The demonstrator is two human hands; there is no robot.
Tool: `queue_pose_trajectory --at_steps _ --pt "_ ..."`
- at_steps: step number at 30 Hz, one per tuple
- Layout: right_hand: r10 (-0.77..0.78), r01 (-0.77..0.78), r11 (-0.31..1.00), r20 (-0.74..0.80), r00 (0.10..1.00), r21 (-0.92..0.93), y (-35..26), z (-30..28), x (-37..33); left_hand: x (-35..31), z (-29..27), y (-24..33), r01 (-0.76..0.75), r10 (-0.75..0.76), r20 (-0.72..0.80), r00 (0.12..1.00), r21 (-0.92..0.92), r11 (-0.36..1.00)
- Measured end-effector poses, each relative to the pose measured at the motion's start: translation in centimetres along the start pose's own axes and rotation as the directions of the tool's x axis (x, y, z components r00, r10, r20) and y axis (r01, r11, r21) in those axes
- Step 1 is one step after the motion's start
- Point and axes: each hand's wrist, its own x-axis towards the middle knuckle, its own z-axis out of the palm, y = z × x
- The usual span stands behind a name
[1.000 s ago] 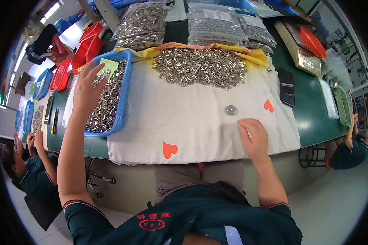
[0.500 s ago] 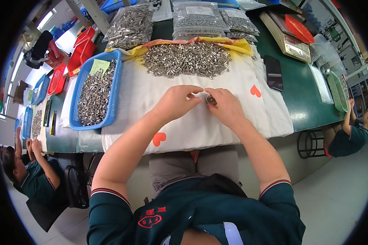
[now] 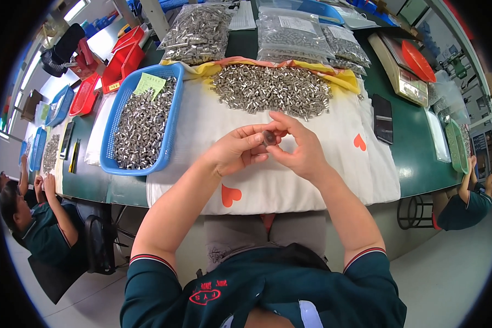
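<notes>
In front of the pile, my hands meet over the white cloth (image 3: 197, 136). A small dark rounded piece (image 3: 269, 138) sits between the fingertips of my right hand (image 3: 298, 147), whose thumb and forefinger close around it. My left hand (image 3: 234, 148) has its thumb and fingertips pinched together right against that piece; whatever they hold is too small to tell. Just beyond the hands lies a heap of short silvery metal sleeves (image 3: 273, 90). To the left, a blue plastic basket (image 3: 175, 117) holds many more sleeves and a pale green slip (image 3: 149, 86).
Bags of metal parts (image 3: 292, 35) stand along the back. A black phone (image 3: 382, 119) lies right of the cloth, with a scale (image 3: 402, 74) bearing a red tray (image 3: 418, 60) behind it. Red bins (image 3: 120, 63) stand far left. Other people sit at both sides.
My left hand has come over to my right and now touches the dark piece it holds. The whole view has shifted slightly, with the table appearing further right.
</notes>
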Motion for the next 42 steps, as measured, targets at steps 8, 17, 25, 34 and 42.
queue_pose_trajectory --at_steps 8,17,25,34,42 --pt "-0.221 0.185 0.941 -0.101 0.97 -0.282 1.2 1.1 1.1 1.3 -2.1 -0.7 -0.097 0.104 0.025 0.994 -0.189 0.977" --pt "-0.215 0.177 0.934 -0.09 0.972 -0.311 1.2 1.3 1.5 1.2 -2.5 -0.7 -0.061 0.067 0.013 0.998 -0.27 0.961" --pt "0.087 -0.127 0.981 -0.255 0.963 -0.146 1.7 -0.6 -1.5 0.1 -1.4 -0.2 -0.107 0.093 -0.126 0.988 -0.114 0.988" --pt "0.155 -0.153 0.985 0.011 0.988 -0.074 -0.6 -0.1 -2.8 -1.7 0.1 0.0 -0.175 0.172 -0.063 0.983 -0.05 0.983" --pt "0.092 -0.165 0.834 -0.161 0.983 -0.527 2.9 -1.7 3.1 1.6 -0.2 1.2 -0.052 0.095 -0.179 0.979 0.233 0.971"
